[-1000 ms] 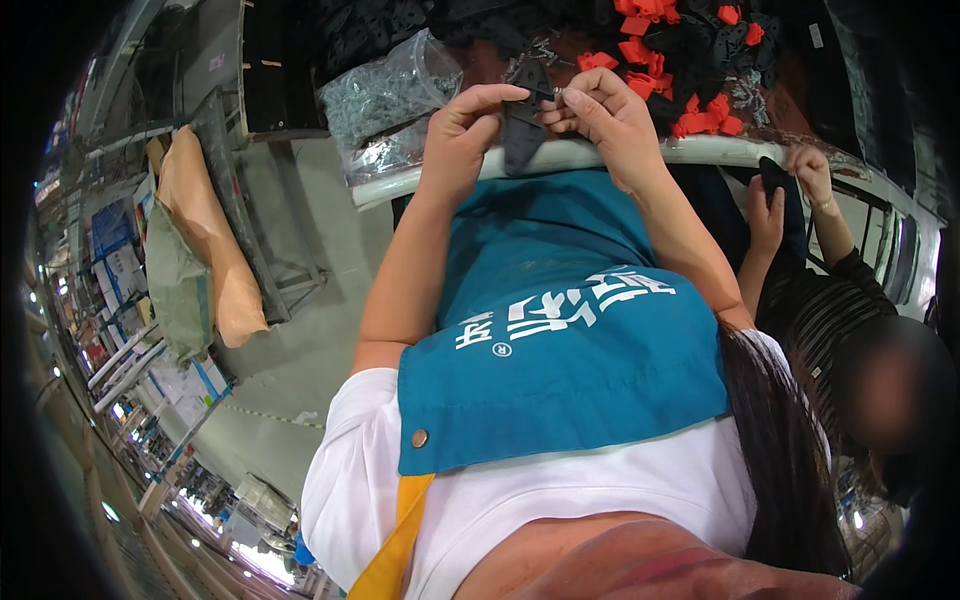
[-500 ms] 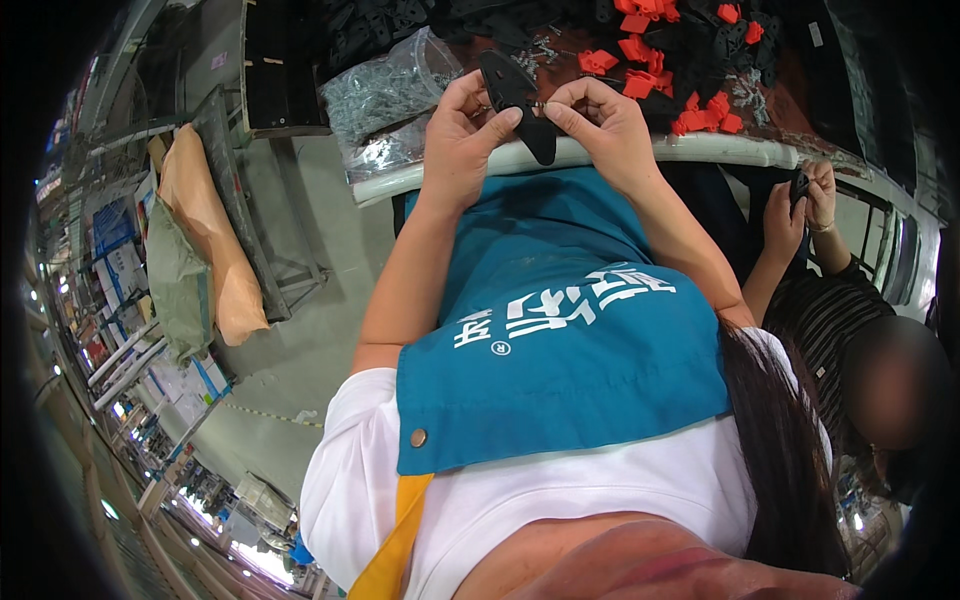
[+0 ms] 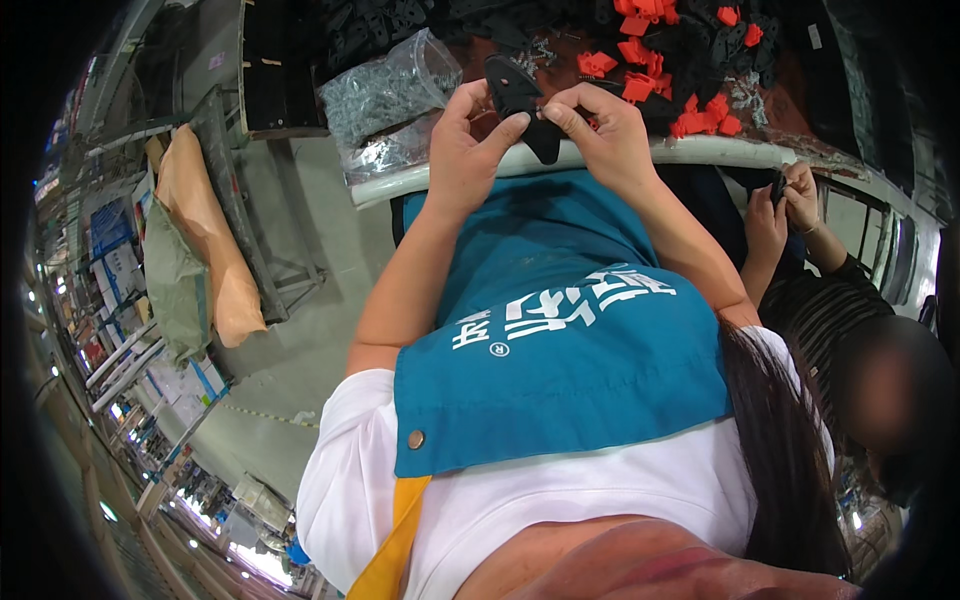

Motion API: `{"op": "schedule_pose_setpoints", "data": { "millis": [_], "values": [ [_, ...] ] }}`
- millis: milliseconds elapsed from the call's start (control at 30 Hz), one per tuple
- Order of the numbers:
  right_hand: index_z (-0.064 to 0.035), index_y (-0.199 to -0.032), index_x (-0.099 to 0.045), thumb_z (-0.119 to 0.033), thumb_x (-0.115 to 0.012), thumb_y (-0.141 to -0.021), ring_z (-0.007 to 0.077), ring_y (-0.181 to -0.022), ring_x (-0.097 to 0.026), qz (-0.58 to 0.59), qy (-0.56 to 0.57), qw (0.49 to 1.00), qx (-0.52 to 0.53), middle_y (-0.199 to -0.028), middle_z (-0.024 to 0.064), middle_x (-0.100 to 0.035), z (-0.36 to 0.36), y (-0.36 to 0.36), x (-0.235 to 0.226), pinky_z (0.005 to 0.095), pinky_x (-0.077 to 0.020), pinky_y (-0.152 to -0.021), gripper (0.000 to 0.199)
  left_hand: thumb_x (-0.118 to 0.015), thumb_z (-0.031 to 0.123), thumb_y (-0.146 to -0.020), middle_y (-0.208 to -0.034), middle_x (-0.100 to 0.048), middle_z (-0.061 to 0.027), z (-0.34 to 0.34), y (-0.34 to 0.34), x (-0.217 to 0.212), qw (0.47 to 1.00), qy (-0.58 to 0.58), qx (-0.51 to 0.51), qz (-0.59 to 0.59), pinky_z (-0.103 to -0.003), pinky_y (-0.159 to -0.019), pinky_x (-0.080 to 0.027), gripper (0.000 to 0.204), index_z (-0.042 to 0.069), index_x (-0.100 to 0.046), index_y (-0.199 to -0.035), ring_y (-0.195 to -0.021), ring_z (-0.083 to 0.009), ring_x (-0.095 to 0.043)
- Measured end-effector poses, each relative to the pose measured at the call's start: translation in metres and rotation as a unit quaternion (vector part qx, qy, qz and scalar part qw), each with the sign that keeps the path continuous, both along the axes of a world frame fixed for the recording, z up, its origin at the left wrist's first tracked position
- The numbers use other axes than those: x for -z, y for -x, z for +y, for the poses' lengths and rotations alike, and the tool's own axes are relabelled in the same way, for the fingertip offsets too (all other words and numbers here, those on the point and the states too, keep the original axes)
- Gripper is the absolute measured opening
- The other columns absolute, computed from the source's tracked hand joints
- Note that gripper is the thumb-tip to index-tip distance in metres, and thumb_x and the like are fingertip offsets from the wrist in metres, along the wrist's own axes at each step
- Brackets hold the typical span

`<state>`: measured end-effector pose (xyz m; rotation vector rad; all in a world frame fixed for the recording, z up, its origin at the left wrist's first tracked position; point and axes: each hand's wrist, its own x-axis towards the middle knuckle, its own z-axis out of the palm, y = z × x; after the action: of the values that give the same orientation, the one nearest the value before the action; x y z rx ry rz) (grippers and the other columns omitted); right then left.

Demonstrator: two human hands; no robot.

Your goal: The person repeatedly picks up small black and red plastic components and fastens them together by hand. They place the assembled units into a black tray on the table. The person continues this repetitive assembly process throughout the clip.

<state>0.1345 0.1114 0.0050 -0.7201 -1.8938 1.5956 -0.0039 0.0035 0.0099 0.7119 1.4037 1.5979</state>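
Note:
Just above the table's front edge, my left hand (image 3: 465, 150) grips a black plastic part (image 3: 512, 88), flat and pointed, with small holes near its upper end. The thumb presses on its face, and the lower tip sticks out below. My right hand (image 3: 608, 135) is closed in a pinch at the part's right side, thumb and forefinger together against its edge. A tiny metallic glint shows at those fingertips, too small to name. Beyond the hands lie loose small metal pieces (image 3: 543, 50).
A clear plastic bag (image 3: 385, 90) of small metal pieces lies left of my hands. Red plastic pieces (image 3: 640, 85) and piles of black parts (image 3: 380, 25) cover the table. White padding (image 3: 400, 185) lines its front edge. A co-worker's hands (image 3: 780, 210) hold a dark part at right.
The black part has tilted slightly in my left hand. My right fingertips have come closer against its edge. The co-worker's hands have shifted a little to the left.

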Motion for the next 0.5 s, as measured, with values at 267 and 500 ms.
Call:
{"op": "schedule_pose_setpoints", "data": {
  "millis": [267, 500],
  "values": [
    [-0.0079, -0.089, -0.064, -0.016, -0.061, -0.083, 0.0316, -0.079, -0.061, -0.225, -0.477, 0.849, 0.021, -0.077, 0.0105, -0.062, 0.086, 0.005, 0.023, 0.0403, -0.0481, -0.066, 0.011, -0.062, -0.002, -0.084, -0.098, -0.061, -0.0062, -0.011, 0.019, 0.020, 0.986, 0.011, -0.121, -0.114, -0.024, -0.074, -0.048, 0.028, 0.002, -0.050, -0.109, -0.090, -0.0125, -0.060],
    [-0.0130, -0.112, -0.060, -0.007, -0.049, -0.085, 0.0323, -0.085, -0.066, -0.468, -0.469, 0.727, -0.178, -0.090, 0.0128, -0.066, 0.124, 0.020, 0.042, 0.0429, -0.0534, -0.067, 0.029, -0.064, 0.000, -0.083, -0.093, -0.060, -0.0033, -0.016, 0.020, 0.015, 0.980, 0.007, -0.146, -0.137, -0.022, -0.067, -0.043, 0.029, 0.002, -0.050, -0.109, -0.077, -0.0080, -0.053]
  ]
}}
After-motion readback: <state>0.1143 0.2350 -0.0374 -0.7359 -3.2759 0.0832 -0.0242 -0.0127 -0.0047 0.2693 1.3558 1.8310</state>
